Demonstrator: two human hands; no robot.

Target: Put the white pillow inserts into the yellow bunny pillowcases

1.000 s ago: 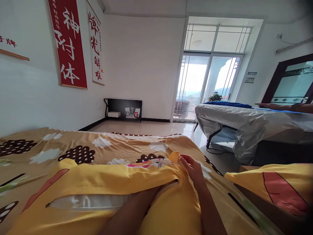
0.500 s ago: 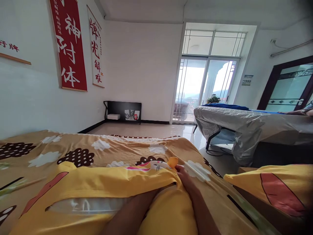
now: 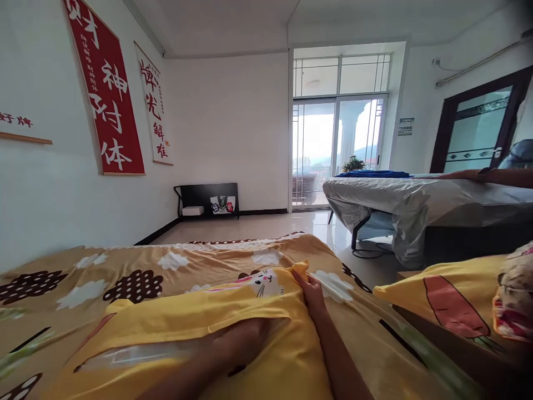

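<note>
A yellow pillowcase [image 3: 166, 316] with a printed rabbit face lies across the bed. Through its long opening shows a shiny white pillow insert [image 3: 141, 354]. My right hand [image 3: 311, 289] is closed on the far right corner of the pillowcase, fingers pinching the fabric. Under the edge of the opening reaches my left hand [image 3: 252, 339]; it is dim and blurred, and its fingers are hidden by the cloth.
A tan bedsheet [image 3: 225, 255] with cloud prints covers the bed. Another yellow pillow [image 3: 400, 283] with a carrot print lies to the right. Beyond stands a plastic-covered table [image 3: 375, 194], with another person's arm [image 3: 499, 176] resting on it. A low black shelf [image 3: 208, 194] stands by the far wall.
My left hand has drawn back toward me from deeper inside the pillowcase's right end. My right hand still holds the corner. The view has tilted up and turned slightly right.
</note>
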